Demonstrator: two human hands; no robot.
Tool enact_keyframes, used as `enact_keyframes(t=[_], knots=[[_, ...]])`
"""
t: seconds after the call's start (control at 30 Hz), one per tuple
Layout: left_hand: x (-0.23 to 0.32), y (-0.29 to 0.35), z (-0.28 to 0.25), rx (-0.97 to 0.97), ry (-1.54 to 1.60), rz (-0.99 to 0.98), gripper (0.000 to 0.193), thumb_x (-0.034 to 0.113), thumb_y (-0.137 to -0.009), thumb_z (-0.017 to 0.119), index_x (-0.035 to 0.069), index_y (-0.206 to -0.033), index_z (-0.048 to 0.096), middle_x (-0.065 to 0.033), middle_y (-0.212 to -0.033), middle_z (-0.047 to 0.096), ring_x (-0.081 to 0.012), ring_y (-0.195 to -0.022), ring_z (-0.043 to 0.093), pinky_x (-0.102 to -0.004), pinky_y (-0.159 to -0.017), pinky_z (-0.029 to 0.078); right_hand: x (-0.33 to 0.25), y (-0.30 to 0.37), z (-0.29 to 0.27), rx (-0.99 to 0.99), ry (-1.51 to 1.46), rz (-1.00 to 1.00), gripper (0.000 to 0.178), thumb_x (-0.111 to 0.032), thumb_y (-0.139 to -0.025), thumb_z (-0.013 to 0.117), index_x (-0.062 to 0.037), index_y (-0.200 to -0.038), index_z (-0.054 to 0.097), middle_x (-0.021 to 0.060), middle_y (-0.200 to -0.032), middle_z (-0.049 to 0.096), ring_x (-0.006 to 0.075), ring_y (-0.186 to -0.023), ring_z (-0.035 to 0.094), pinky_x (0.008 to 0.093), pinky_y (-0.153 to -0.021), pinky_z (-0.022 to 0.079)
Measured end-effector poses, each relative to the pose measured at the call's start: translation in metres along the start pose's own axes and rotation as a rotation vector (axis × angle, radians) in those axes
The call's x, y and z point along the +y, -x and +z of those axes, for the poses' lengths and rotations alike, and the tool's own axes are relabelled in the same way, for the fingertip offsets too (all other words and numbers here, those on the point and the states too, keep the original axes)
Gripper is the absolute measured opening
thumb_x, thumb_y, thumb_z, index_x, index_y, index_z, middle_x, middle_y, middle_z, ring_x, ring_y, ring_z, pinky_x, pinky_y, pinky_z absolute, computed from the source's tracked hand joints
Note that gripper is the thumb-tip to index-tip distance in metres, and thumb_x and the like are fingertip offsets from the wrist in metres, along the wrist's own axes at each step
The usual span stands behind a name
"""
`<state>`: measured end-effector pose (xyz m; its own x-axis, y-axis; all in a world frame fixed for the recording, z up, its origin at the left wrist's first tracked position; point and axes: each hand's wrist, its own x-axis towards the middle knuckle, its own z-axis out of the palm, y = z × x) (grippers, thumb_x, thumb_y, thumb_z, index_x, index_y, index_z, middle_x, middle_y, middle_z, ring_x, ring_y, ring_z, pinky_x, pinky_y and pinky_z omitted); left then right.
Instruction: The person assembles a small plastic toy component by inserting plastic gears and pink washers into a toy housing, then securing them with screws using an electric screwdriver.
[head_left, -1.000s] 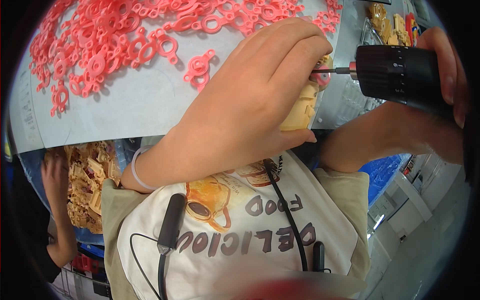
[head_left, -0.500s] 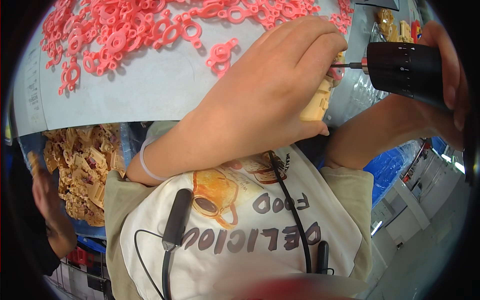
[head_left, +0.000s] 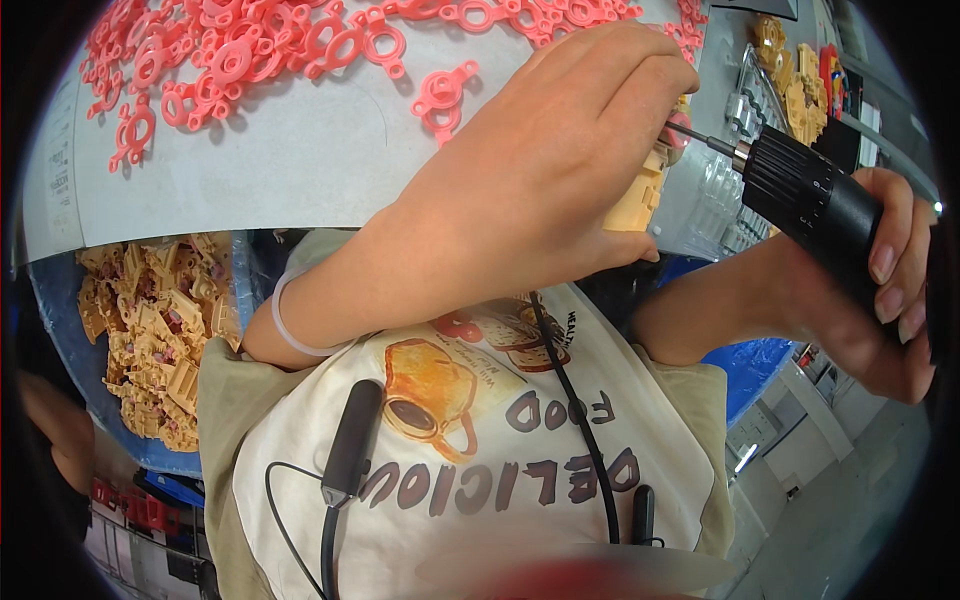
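Note:
My left hand (head_left: pixel 570 150) is closed over a cream plastic part (head_left: pixel 636 203) near the right edge of the table; the palm hides much of it. At the part's far end, a small pink piece (head_left: pixel 678 128) shows by my fingertips. My right hand (head_left: pixel 890 270) is wrapped round a black electric screwdriver (head_left: pixel 815 195). The tool tilts, its thin bit pointing up and left, with the tip at the pink piece. Whether a screw sits under the tip is hidden. One loose pink ring-shaped piece (head_left: pixel 440 95) lies on the table left of my left hand.
Many pink ring-shaped pieces (head_left: pixel 230 65) are heaped on the white table (head_left: pixel 250 190). A blue-lined bin (head_left: pixel 60 330) at the left holds cream parts (head_left: pixel 160 340). More cream parts (head_left: pixel 805 95) lie at the far right, past clear plastic pieces (head_left: pixel 725 195). Another person's arm (head_left: pixel 60 430) shows at the left.
My right hand has dropped lower, and the screwdriver has swung from level to slanting. My left hand keeps its hold nearly in place. The other person's hand has drawn back from the bin.

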<state>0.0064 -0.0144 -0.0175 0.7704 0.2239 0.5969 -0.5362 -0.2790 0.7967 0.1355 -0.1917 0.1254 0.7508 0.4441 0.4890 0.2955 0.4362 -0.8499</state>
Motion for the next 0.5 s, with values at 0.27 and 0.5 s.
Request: enact_keyframes(t=[0.27,0.5], knots=[[0.001,-0.002,0.001,-0.055,-0.033,-0.036,0.077,0.010,-0.058,0.087,-0.003,-0.124,0.050,-0.0209,-0.126,0.053,-0.0403,-0.118,0.053,-0.0451,-0.102,0.044,0.021,0.020,0.041,0.026,0.018,-0.025,0.017,-0.021,-0.070,0.065,-0.0166,-0.062,0.050,-0.0086,-0.058,0.055,0.0047,-0.056,0.054,0.0233,-0.062,0.042],[0.003,-0.003,0.004,-0.094,-0.072,-0.074,0.078,0.012,-0.058,0.088,-0.003,-0.124,0.049,-0.0208,-0.126,0.052,-0.0402,-0.118,0.053,-0.0450,-0.102,0.044,0.018,0.016,0.027,0.040,0.024,-0.040,0.016,-0.021,-0.069,0.065,-0.0160,-0.063,0.051,-0.0082,-0.059,0.055,0.0053,-0.057,0.055,0.0242,-0.063,0.042]])
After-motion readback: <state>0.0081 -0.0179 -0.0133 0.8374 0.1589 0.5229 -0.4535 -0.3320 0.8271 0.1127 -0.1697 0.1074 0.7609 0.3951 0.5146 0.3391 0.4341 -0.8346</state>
